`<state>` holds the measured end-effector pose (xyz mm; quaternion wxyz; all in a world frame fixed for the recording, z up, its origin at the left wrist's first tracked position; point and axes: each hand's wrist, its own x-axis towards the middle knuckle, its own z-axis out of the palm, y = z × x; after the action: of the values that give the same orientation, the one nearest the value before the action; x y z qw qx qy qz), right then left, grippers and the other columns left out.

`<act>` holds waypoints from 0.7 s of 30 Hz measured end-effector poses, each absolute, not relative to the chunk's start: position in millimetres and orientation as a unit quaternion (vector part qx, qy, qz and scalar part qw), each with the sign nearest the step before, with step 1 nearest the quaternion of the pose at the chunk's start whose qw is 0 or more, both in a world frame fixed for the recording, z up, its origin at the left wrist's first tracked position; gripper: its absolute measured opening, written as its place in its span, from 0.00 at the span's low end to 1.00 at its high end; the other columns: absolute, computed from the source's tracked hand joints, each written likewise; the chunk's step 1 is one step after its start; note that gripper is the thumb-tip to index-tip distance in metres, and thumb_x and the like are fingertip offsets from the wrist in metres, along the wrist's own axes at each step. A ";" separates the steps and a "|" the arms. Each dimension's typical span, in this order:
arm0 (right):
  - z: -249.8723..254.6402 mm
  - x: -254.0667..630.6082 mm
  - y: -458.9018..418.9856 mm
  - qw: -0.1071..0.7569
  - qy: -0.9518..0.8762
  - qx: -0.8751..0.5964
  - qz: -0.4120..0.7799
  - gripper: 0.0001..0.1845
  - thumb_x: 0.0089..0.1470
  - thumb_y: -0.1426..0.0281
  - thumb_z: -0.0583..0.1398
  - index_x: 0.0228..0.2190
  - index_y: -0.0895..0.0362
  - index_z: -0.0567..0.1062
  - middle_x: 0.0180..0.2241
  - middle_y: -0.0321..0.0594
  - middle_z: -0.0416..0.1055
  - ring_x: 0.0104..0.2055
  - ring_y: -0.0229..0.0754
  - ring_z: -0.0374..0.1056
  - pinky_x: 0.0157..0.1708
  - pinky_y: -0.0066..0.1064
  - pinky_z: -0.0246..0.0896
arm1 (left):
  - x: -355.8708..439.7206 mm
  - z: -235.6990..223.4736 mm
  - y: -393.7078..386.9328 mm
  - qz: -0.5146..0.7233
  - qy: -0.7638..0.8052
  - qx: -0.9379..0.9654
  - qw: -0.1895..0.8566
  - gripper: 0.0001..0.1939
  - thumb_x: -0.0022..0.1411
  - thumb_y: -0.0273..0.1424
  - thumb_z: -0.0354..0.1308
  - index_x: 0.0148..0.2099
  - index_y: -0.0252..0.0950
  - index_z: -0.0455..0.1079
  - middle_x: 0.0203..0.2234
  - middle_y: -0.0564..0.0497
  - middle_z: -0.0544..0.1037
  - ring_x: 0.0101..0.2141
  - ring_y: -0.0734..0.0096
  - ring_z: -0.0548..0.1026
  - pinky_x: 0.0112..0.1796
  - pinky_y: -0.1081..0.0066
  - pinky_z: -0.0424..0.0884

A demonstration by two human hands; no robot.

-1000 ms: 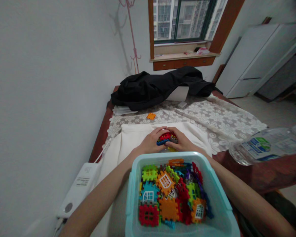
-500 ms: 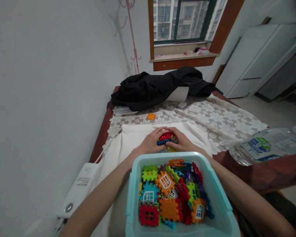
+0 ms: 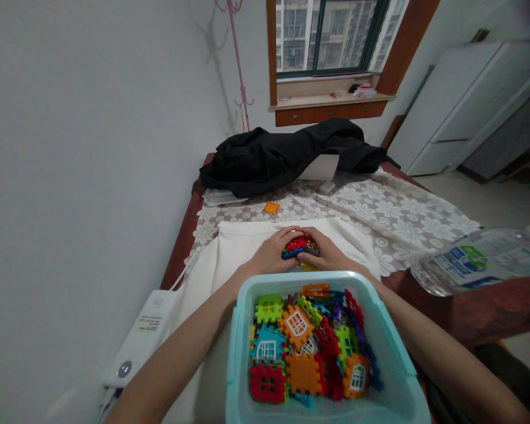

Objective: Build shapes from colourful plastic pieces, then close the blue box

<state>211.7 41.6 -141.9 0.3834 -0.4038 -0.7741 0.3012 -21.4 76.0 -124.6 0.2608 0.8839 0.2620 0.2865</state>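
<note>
Just beyond the far rim of a light-blue plastic bin, my left hand and my right hand close around one cluster of interlocking building pieces. Red, blue and dark pieces of it show between my fingers; a bit of yellow shows below, and my palms hide the rest. Under the hands lies a white cloth. Inside the bin are loose square toothed pieces, among them an orange piece, a red piece and a blue piece with a white window.
A single orange piece lies on the patterned tablecloth. Black clothing is heaped at the table's far end. To the right is a clear plastic bottle, tilted; a white power strip is at the left by the wall.
</note>
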 end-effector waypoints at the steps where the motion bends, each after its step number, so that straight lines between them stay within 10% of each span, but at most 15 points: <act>1: -141.6 211.6 41.4 0.383 -0.774 -0.405 0.301 0.36 0.59 0.60 0.68 0.65 0.49 0.65 0.61 0.48 0.71 0.62 0.58 0.69 0.63 0.55 0.65 | -21.3 -124.5 75.9 0.287 0.263 0.883 0.261 0.32 0.63 0.36 0.67 0.68 0.43 0.66 0.67 0.41 0.69 0.66 0.48 0.69 0.66 0.44 0.67; 21: -143.3 212.0 41.7 0.377 -0.773 -0.411 0.302 0.36 0.60 0.59 0.68 0.65 0.48 0.65 0.61 0.47 0.72 0.62 0.58 0.70 0.63 0.56 0.66 | -21.7 -123.9 75.8 0.280 0.267 0.886 0.257 0.32 0.65 0.38 0.66 0.68 0.43 0.65 0.67 0.41 0.68 0.66 0.49 0.69 0.66 0.46 0.67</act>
<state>212.0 41.7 -143.3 0.3772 -0.4109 -0.7730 0.3023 -21.7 75.8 -123.9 0.2568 0.8858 0.2671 0.2795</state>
